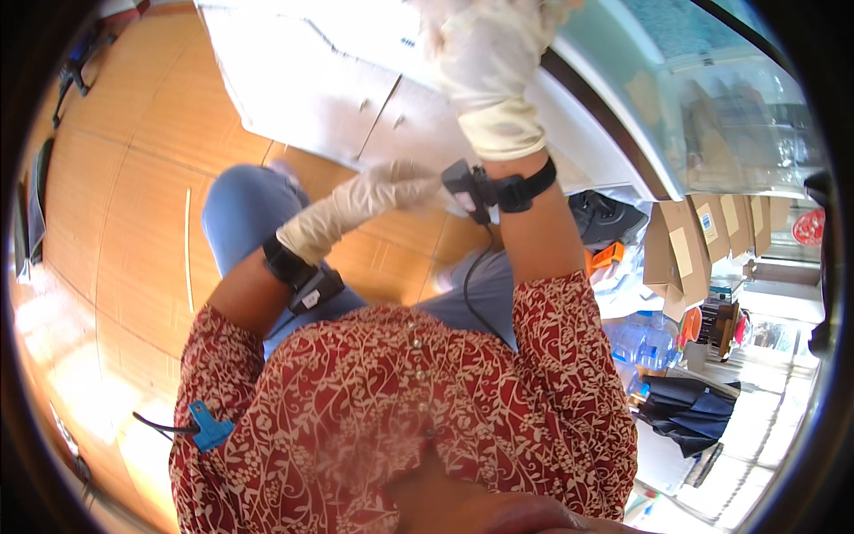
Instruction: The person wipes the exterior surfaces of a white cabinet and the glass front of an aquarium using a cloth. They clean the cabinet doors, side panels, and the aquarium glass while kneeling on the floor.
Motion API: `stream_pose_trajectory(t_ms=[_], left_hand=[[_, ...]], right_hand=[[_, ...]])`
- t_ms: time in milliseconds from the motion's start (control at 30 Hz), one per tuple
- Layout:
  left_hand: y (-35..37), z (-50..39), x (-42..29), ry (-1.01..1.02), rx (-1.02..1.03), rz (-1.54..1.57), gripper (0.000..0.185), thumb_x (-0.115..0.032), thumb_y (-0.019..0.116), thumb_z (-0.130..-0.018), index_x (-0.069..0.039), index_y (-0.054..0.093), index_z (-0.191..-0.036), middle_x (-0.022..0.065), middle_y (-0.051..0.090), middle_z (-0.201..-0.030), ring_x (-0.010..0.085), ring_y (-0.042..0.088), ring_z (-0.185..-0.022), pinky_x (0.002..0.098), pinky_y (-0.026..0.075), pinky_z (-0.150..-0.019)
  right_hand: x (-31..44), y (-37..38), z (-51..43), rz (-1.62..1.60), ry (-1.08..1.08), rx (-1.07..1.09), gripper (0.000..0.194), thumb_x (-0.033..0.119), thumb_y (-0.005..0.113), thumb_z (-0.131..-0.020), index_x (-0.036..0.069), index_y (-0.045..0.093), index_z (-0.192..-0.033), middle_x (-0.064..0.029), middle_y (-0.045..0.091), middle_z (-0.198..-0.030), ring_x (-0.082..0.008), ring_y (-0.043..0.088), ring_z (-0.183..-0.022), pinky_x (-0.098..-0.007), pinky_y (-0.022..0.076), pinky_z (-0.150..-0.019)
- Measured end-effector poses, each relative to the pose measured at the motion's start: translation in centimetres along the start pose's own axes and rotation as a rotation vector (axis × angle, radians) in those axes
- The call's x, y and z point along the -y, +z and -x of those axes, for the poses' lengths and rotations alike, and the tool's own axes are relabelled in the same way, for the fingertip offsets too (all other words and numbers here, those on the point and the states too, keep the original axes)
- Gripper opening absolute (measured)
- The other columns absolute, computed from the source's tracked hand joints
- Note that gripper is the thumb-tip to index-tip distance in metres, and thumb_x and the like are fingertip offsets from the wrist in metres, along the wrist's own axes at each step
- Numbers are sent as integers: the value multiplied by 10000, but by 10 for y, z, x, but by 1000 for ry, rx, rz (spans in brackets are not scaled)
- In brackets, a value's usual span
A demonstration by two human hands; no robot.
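My right hand, in a whitish thin glove, is raised at the top edge, in front of a white cabinet and beside a glass-walled case. Glare and the frame edge hide its fingertips, so anything in them cannot be made out. My left hand, gloved alike and blurred, extends across my lap toward my right forearm. Its fingers lie close to a black strapped device on my right wrist; contact is unclear. A similar black device is strapped to my left wrist.
Wood-toned floor spreads to the left. At the right are cardboard boxes, a dark bag, an orange object, large blue water bottles and dark cloth. A cable hangs from the right wrist device.
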State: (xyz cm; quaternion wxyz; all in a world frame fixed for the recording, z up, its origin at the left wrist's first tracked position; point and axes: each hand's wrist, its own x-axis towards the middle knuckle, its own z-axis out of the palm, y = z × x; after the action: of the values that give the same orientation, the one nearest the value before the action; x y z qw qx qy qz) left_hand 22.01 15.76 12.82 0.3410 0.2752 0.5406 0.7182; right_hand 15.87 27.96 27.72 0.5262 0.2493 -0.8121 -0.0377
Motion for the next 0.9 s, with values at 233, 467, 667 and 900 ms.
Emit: stream_pose_trajectory(t_ms=[233, 467, 667, 900], left_hand=[[-10, -12, 16, -197, -126, 29, 460, -362, 574, -952, -19, 553, -1259, 92, 669, -1073, 149, 613, -951, 278, 482, -866], [-26, -12, 32, -231, -191, -9, 459, -365, 562, -954, -25, 546, -1261, 105, 674, -1077, 174, 634, -957, 304, 488, -902], [-33, -16, 41, -227, -179, -34, 440, -376, 549, -962, -60, 564, -1267, 86, 674, -1068, 155, 626, -954, 301, 489, -901], [-37, -20, 45, -301, -177, -8, 446, -403, 569, -946, -77, 582, -1249, 77, 664, -1079, 159, 625, -953, 299, 494, -887]], right_hand=[[-29, -6, 16, 28, -10, -33, 418, 193, 701, -694, 256, 664, -1106, 47, 585, -1118, -216, 539, -1014, -389, 410, -860], [-67, -35, 66, 92, 84, 63, 497, 154, 705, -650, 250, 683, -1137, -17, 606, -1145, -265, 560, -982, -405, 432, -907], [-98, -63, 95, 148, 102, -25, 505, 129, 679, -622, 244, 688, -1114, -3, 605, -1109, -239, 566, -961, -394, 447, -851], [-140, -100, 146, 263, 187, -53, 477, 94, 641, -610, 157, 695, -1080, -96, 605, -1093, -327, 575, -961, -445, 459, -851]])
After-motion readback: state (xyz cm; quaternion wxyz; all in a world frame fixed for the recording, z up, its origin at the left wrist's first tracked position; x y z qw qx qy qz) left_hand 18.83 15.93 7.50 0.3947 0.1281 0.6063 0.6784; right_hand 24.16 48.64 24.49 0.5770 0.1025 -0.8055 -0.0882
